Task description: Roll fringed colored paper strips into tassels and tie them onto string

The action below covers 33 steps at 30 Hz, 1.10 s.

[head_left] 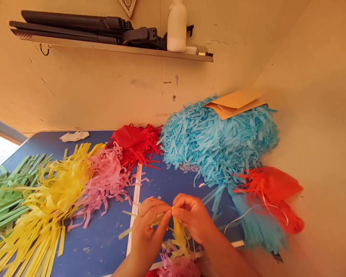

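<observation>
My left hand (148,227) and my right hand (192,215) meet over the blue table (100,242), fingertips pinched together on a small bundle of yellow paper strips (180,234). Pale green strips (127,231) stick out leftward from under my left hand. Pink fringe (177,265) lies just below my hands at the near edge.
Piles of cut tissue fringe cover the table: green (5,192), yellow (46,204), pink (106,177), red (135,144), a big light-blue heap (216,138) and orange (271,192). A brown envelope (236,102) rests on the blue heap. A wall shelf holds a white bottle (177,25).
</observation>
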### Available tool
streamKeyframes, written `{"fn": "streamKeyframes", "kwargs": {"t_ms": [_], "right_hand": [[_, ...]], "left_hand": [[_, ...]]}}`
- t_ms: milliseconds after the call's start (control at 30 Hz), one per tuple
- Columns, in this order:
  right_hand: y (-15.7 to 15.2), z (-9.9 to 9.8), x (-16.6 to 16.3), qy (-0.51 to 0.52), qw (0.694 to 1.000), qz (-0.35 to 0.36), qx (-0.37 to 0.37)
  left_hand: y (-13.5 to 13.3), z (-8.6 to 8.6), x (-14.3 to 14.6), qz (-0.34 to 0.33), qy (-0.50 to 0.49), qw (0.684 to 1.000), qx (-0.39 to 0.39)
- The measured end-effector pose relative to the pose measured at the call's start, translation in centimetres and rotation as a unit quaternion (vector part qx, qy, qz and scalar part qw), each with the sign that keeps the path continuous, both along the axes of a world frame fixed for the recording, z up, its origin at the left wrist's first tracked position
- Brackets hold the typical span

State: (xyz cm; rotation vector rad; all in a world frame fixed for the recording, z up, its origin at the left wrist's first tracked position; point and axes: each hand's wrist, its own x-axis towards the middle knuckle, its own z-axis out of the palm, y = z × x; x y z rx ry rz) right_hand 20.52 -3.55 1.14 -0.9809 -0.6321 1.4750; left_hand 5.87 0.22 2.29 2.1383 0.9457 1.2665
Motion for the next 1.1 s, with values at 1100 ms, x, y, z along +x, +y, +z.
{"fn": "streamKeyframes", "kwargs": {"t_ms": [1100], "right_hand": [[3.0,-2.1,4.6,-0.510,0.854,0.044,0.088]], "left_hand": [[1.5,-1.9,-0.6,-0.073,-0.150,0.838,-0.520]]}}
